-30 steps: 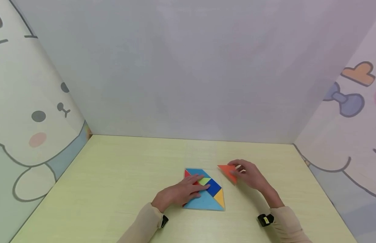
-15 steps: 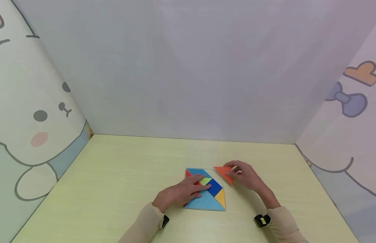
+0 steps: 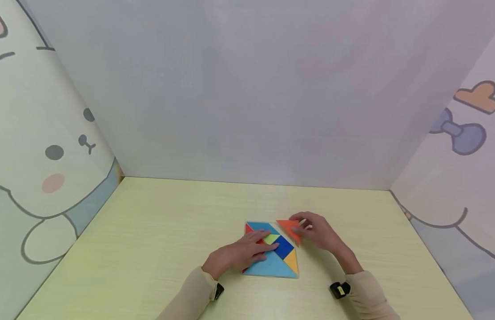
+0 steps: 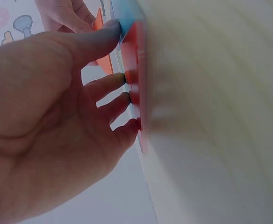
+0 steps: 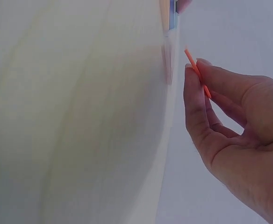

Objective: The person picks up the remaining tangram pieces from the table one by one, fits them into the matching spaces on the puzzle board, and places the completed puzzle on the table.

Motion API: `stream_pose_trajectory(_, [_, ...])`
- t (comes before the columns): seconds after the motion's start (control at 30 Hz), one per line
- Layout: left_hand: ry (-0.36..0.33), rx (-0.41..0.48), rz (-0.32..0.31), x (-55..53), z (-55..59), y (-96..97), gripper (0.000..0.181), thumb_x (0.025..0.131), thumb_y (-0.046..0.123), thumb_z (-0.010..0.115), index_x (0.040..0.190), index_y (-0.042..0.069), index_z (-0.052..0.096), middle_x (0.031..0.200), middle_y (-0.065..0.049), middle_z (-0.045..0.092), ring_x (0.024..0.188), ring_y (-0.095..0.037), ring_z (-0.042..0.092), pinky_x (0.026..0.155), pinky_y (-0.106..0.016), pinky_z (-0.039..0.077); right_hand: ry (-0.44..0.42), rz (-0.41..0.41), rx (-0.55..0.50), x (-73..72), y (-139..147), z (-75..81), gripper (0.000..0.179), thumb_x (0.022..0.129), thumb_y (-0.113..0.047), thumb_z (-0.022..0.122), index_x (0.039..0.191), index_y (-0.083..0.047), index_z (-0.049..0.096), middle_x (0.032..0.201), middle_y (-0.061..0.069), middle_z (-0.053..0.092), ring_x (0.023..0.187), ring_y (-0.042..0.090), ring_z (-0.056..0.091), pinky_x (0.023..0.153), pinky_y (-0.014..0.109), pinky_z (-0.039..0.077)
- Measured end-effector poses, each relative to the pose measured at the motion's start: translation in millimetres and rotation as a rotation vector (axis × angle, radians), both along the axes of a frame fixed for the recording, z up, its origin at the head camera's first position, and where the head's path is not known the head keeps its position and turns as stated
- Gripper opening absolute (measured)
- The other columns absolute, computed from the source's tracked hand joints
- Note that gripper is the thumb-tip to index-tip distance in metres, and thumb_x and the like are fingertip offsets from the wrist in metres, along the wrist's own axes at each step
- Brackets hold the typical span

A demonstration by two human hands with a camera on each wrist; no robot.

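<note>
Flat tangram pieces lie together in a thin clear tray (image 3: 271,277) at the middle of the table. They include a dark blue square (image 3: 284,247), a yellow triangle (image 3: 291,261), a large light blue triangle (image 3: 266,267), a small green piece (image 3: 272,238) and a red piece (image 3: 248,228) partly under the fingers. My left hand (image 3: 240,254) rests spread over them, fingertips and thumb pressing down. Between thumb and fingers, my right hand (image 3: 320,232) pinches an orange triangle (image 3: 288,228) just beyond the tray's upper right corner. The right wrist view shows this orange triangle (image 5: 197,70) tilted and raised above the table.
The pale wooden table (image 3: 171,222) extends around the tray on every side. A plain light wall (image 3: 247,98) rises behind it, with cartoon-printed panels at left and right. Black wrist devices (image 3: 340,290) sit at the sleeve cuffs.
My right hand has carried the orange triangle leftward, closer to the tray's upper right corner. My left hand stays in place on the pieces.
</note>
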State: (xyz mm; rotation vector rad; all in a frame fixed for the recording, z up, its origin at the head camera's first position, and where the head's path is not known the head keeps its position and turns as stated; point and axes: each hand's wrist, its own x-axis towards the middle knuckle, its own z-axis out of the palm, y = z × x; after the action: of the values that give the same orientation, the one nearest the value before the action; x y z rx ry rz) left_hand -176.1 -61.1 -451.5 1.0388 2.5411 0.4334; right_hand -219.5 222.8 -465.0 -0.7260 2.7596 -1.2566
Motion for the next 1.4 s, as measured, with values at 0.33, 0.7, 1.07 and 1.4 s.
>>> stream_pose_trajectory(0.33, [-0.001, -0.009, 0.0, -0.6, -1.4, 0.5, 0.051, 0.108, 0.03, 0.052, 0.158, 0.032, 0.042, 0.169, -0.002, 0.023, 0.156, -0.023, 0.018, 0.123, -0.044, 0.026, -0.025, 0.002, 0.033, -0.6, -6.1, -1.9, 0.022, 0.096, -0.011, 0.073, 0.117, -0.006, 0.072, 0.112, 0.006, 0.071, 0.091, 0.019, 0.066, 0.076, 0.026, 0.056])
stream_pose_trajectory(0.7, [0.024, -0.041, -0.014, -1.4, -3.6, -0.6, 0.051, 0.109, 0.031, 0.051, 0.159, 0.034, 0.041, 0.169, 0.0, 0.023, 0.156, -0.022, 0.018, 0.123, -0.043, 0.026, -0.016, 0.023, 0.052, 0.1, -14.0, -1.5, 0.022, 0.096, -0.009, 0.072, 0.117, -0.005, 0.071, 0.113, 0.008, 0.071, 0.09, 0.02, 0.065, 0.076, 0.025, 0.056])
stream_pose_trajectory(1.07, [0.052, -0.03, -0.03, -0.2, -3.2, -2.3, 0.05, 0.109, 0.03, 0.051, 0.158, 0.031, 0.042, 0.168, -0.002, 0.025, 0.155, -0.022, 0.02, 0.123, -0.04, 0.026, 0.001, 0.043, 0.061, 0.8, -20.8, 0.4, 0.02, 0.095, -0.005, 0.072, 0.115, -0.003, 0.07, 0.111, 0.01, 0.07, 0.088, 0.02, 0.065, 0.075, 0.026, 0.056])
stream_pose_trajectory(1.4, [0.059, -0.03, -0.031, 1.7, 1.0, -3.1, 0.05, 0.109, 0.029, 0.051, 0.158, 0.029, 0.042, 0.168, -0.003, 0.025, 0.155, -0.023, 0.02, 0.123, -0.04, 0.027, -0.001, 0.015, 0.075, 0.8, -25.8, -0.3, 0.018, 0.095, -0.003, 0.072, 0.112, -0.002, 0.07, 0.108, 0.01, 0.07, 0.088, 0.02, 0.064, 0.075, 0.026, 0.056])
